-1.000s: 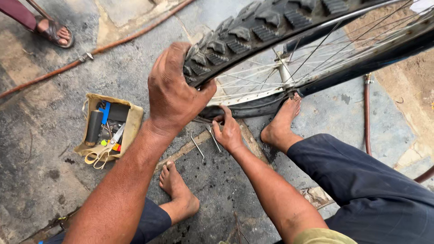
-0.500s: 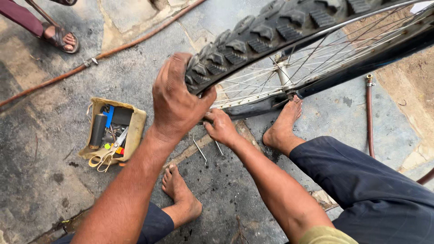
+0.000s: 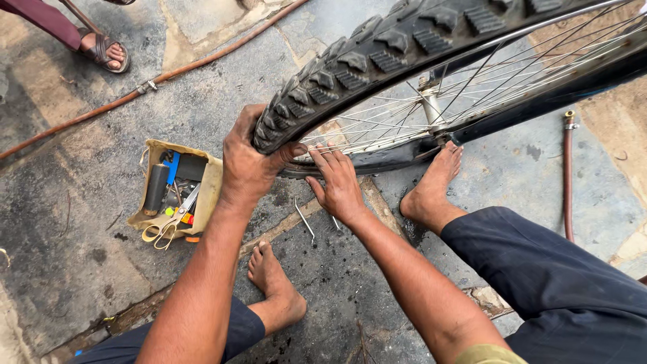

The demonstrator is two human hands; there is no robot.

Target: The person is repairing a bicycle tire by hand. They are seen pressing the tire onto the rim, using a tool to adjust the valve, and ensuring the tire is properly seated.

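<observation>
A bicycle wheel with a knobby black tyre (image 3: 377,47) and silver spokes (image 3: 418,114) arches across the top of the view. My left hand (image 3: 251,162) grips the tyre's tread from outside, thumb hooked under its edge. My right hand (image 3: 339,183) lies flat against the lower part of the tyre beside the rim (image 3: 364,145), fingers spread. My bare left foot (image 3: 275,283) and right foot (image 3: 431,189) rest on the wet concrete.
A small cardboard box (image 3: 176,194) with scissors and tools sits at the left. Two thin metal levers (image 3: 304,219) lie on the ground under my hands. An orange hose (image 3: 135,91) crosses the upper left; another hose (image 3: 568,175) runs at the right. Another person's sandalled foot (image 3: 102,48) stands far left.
My right hand has shifted up from the ground to rest flat on the tyre by the rim. My left hand keeps its grip on the tread; the view has dipped slightly.
</observation>
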